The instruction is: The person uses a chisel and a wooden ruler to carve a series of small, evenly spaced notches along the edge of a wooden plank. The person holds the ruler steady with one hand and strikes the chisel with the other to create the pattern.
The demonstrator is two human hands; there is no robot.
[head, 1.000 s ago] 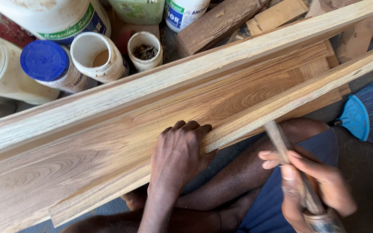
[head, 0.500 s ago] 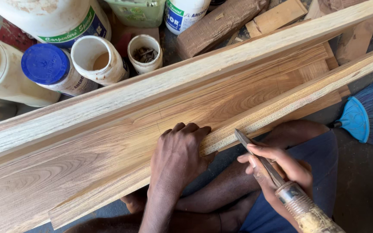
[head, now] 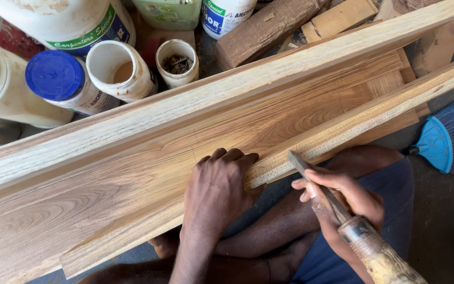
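Note:
A long U-shaped wooden channel made of pale planks (head: 148, 158) lies diagonally across my lap. My left hand (head: 217, 186) presses flat on its near side rail (head: 363, 118), fingers curled over the edge. My right hand (head: 342, 202) grips a chisel (head: 337, 208) with a yellowish wooden handle. The chisel's metal tip touches the outer face of the near rail, just right of my left hand's fingers.
Several white plastic glue tubs, one with a blue lid (head: 53, 76), and a small open pot of screws (head: 177, 62) stand at the upper left. Wood offcuts (head: 269, 29) lie behind the channel. A blue broom head (head: 447, 139) rests on the floor at right.
My right hand has swung the chisel from away near my knee up and left, bringing its tip against the near rail. My left hand has stayed in place.

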